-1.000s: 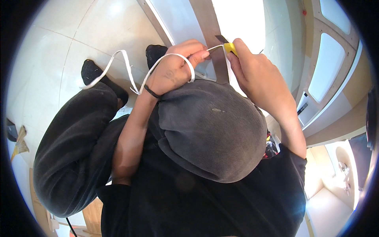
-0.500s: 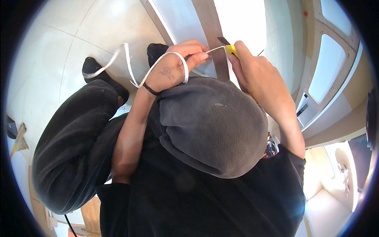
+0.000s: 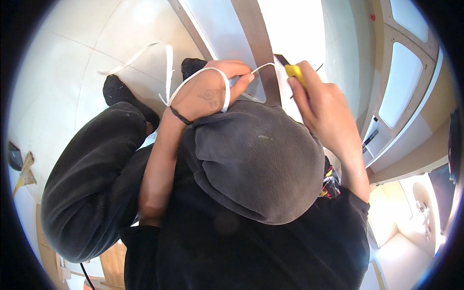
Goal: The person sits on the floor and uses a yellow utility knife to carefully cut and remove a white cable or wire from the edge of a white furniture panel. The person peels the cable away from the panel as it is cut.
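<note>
Left grip [image 3: 208, 89] pinches the white strip [image 3: 169, 63], right grip [image 3: 328, 106] clasps the yellow knife [image 3: 295, 73]: seemingly mid-trim, calling for a steady blade [image 3: 281, 59] next.

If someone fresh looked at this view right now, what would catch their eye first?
First, the white strip, looped over the left hand and trailing off to its left. Then the yellow cutter in the right hand, its blade near the strip's end. A dark knee bulks large mid-picture, below both hands.
</note>
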### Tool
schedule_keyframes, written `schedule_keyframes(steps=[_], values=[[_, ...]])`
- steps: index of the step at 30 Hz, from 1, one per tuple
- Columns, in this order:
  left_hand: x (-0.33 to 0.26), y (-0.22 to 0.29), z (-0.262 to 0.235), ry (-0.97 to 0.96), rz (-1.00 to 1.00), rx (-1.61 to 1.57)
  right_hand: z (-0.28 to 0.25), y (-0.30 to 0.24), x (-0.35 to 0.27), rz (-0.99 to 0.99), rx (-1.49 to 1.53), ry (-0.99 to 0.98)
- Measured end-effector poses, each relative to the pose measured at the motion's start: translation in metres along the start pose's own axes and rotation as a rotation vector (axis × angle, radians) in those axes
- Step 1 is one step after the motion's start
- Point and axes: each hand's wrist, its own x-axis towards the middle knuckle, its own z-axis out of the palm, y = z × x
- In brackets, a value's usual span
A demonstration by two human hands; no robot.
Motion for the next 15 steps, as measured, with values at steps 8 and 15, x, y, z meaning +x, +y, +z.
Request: schedule_keyframes(steps=[8, 15], values=[[0.013, 0.01, 0.031, 0.238, -0.048, -0.16, 0.008, 0.006, 0.001, 0.008, -0.078, 0.034], [0.005, -0.004, 0.042, 0.231, -0.1, -0.362, 0.014, 0.004, 0.009, 0.017, -0.136, 0.038]])
